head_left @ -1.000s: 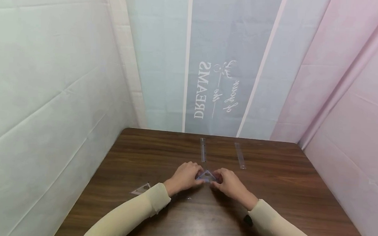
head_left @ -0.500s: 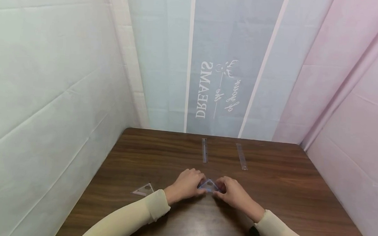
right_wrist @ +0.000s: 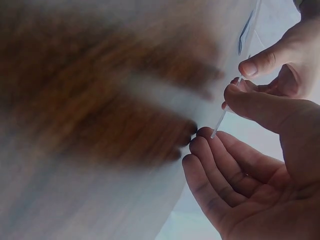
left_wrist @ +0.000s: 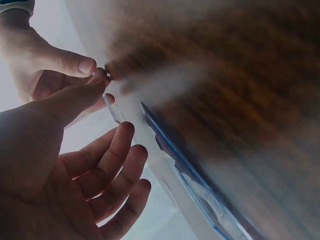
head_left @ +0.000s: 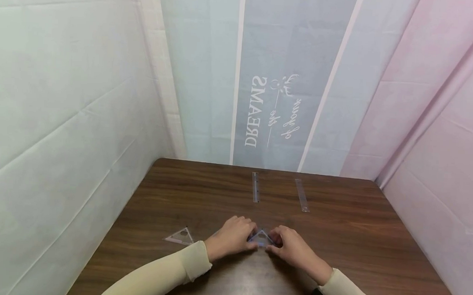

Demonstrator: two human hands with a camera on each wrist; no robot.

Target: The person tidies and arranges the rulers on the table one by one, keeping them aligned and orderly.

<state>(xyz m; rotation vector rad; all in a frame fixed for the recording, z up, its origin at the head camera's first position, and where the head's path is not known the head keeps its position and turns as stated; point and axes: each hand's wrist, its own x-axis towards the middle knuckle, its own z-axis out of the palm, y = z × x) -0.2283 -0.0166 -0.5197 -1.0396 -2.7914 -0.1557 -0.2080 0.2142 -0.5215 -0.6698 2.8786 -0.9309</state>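
Between both hands is a small clear set square (head_left: 261,244) with a bluish tint, its point facing away from me. My left hand (head_left: 234,235) pinches its left corner and my right hand (head_left: 295,249) its right corner, thumbs on the near side. Edge-on, the set square (left_wrist: 112,107) shows as a thin strip at the fingertips in the left wrist view, and the right wrist view has the same set square (right_wrist: 218,123) between thumb and fingers. A second clear set square (head_left: 178,241) lies on the table beyond my left sleeve, partly covered by it.
Two clear rulers, one left (head_left: 255,188) and one right (head_left: 302,196), lie toward the back of the brown wooden table (head_left: 348,214). Cloth hangings (head_left: 208,76) enclose the table's back and sides.
Both hands have drawn the held set square toward me, away from the rulers. More of the second set square shows past my left sleeve. The rulers stay where they lay.
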